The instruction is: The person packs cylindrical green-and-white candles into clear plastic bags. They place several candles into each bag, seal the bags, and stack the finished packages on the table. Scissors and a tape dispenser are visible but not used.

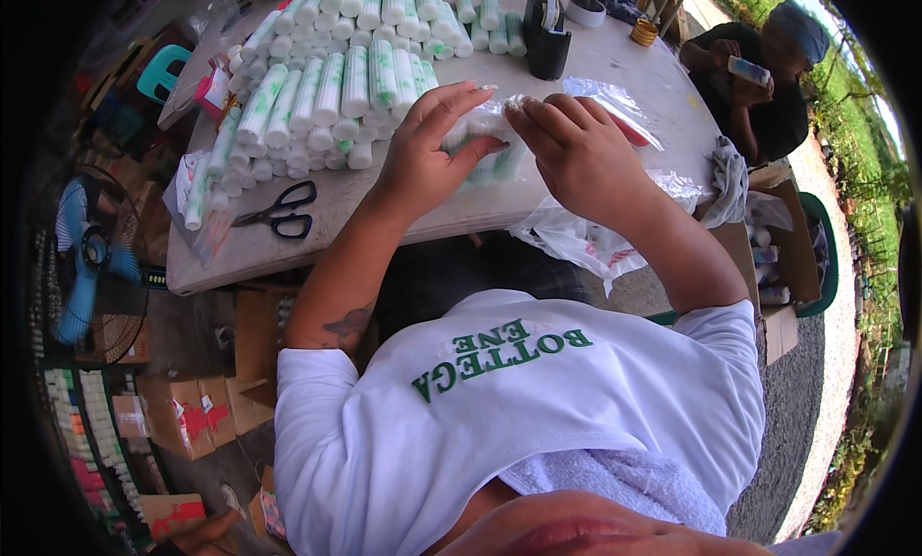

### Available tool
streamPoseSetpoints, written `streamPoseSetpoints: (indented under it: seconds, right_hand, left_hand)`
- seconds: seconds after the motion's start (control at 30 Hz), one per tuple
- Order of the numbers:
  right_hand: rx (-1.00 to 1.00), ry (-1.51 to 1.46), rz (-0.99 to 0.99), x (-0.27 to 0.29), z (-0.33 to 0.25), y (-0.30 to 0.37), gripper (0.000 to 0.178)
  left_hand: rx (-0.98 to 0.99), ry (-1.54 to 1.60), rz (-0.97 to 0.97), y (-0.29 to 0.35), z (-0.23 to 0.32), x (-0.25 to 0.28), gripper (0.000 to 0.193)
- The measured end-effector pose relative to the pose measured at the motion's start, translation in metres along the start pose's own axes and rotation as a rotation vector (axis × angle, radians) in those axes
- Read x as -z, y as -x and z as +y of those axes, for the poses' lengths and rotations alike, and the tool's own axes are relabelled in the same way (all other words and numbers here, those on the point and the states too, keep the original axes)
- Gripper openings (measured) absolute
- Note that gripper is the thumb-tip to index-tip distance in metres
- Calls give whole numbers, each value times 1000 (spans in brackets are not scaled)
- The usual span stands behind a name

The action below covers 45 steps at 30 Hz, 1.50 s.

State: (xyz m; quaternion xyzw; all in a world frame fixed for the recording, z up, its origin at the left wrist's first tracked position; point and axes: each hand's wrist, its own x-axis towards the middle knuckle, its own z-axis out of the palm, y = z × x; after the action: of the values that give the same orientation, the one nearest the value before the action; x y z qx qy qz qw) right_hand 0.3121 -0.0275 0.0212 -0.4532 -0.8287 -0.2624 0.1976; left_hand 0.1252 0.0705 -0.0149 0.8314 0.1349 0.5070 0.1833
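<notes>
Over the table's near edge, both hands hold a clear plastic sleeve (480, 126) with whitish contents showing through it. My left hand (432, 138) curves round the sleeve's left end, its thumb below and its fingers above. At the top of the sleeve, the bent fingers of my right hand (581, 153) pinch the plastic. A large pile of white cylindrical packs (355, 81) with green print stands just beyond my left hand. Dark-handled scissors (291, 210) lie left of my left forearm. Crumpled clear plastic bags (586, 234) lie under my right wrist.
A black tape dispenser (548, 47) stands behind my hands. Flat plastic packets (615, 109) with red lie beside it. A co-worker (768, 85) sits at the far right, holding a small pack. An open carton (792, 234) is at the right; a blue fan (94, 249) stands left.
</notes>
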Motion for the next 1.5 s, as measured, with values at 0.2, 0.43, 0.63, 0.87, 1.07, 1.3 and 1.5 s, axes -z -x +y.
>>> streamPoseSetpoints:
  seconds: [0.2, 0.43, 0.63, 0.87, 1.07, 1.3, 1.5]
  right_hand:
    - [-593, -966, 228, -38, 99, -3, 20]
    - [-1527, -1065, 251, -180, 222, -10, 60]
    - [-1505, -1123, 301, -175, 210, -37, 36]
    - [-1365, -971, 127, -187, 185, 21, 23]
    - [-999, -1152, -44, -105, 157, 5, 31]
    - [-500, -1246, -319, -5, 85, -37, 35]
    - [-588, -716, -750, 8, 76, -55, 39]
  left_hand:
    - [23, 87, -9, 9, -5, -6, 41]
    - [19, 118, -17, 6, -5, -10, 33]
    - [16, 77, -22, 7, -7, -5, 31]
    - [-13, 91, -25, 4, -7, -7, 30]
    - [-12, 80, -7, 5, -10, -10, 30]
    - [-9, 72, -1, 3, -7, -9, 30]
    - [-7, 61, -10, 5, -6, -9, 30]
